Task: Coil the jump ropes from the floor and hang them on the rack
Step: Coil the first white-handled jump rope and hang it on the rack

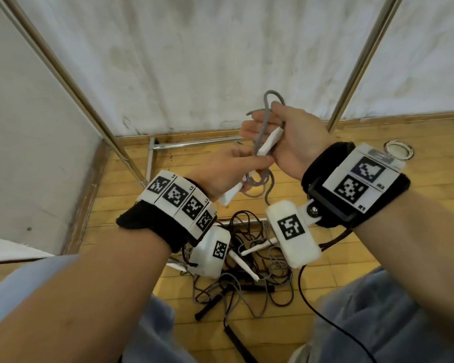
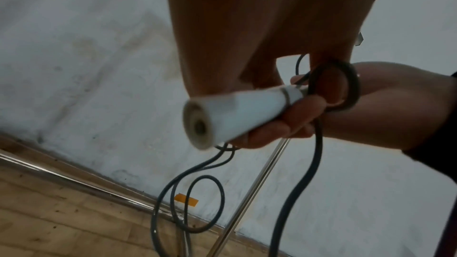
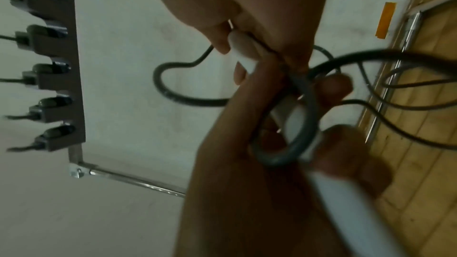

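A grey jump rope with white handles is held up between both hands over the wooden floor. My right hand grips the upper white handle together with loops of grey cord that stick out above the fingers. My left hand grips the lower white handle, with more cord loops hanging beside it. In the left wrist view the lower handle points at the camera with cord looped round its thin end. The right wrist view shows a cord loop round that handle.
A tangled pile of ropes with black and white handles lies on the floor below my wrists. Metal rack poles rise at left and right, joined by a base bar. A dark hook bar carries several hooks with dark cords.
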